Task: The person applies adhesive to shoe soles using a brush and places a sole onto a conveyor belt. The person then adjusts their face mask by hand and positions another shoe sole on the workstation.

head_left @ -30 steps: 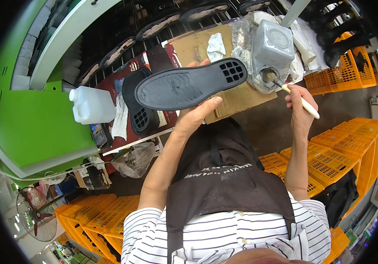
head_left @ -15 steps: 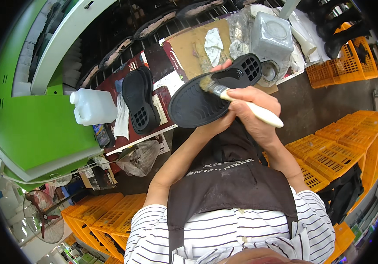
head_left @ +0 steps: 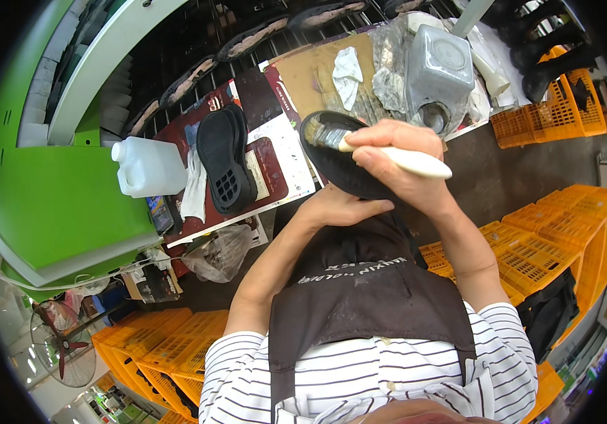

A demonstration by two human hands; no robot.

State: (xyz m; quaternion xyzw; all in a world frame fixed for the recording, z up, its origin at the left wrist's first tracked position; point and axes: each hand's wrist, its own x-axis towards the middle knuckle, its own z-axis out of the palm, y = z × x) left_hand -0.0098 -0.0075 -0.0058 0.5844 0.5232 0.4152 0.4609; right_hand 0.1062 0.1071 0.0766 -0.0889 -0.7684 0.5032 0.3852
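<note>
My left hand (head_left: 342, 209) is closed on a black shoe sole (head_left: 342, 167), held up in front of my apron with its inner face upward. Its fingers are hidden under the sole, while the thumb lies along the near edge. In my right hand (head_left: 409, 159) is a paintbrush with a cream handle (head_left: 416, 162). The brush's bristles (head_left: 313, 131) rest on the sole near its far left end. Part of the sole is covered by my right hand. Another pair of black soles (head_left: 224, 159) lies on the table to the left, stacked or side by side.
Left of those soles stand a white plastic jug (head_left: 149, 168) and a white cloth (head_left: 195, 185). A crumpled white rag (head_left: 346, 76) lies on brown cardboard (head_left: 307, 74). Beyond my hands is a cloudy plastic container (head_left: 439, 71). Orange crates (head_left: 529, 247) are stacked at the right.
The sole has turned and tipped in my left hand, so its gridded end no longer shows. The brush has moved left and slightly up, toward the sole's far left rim.
</note>
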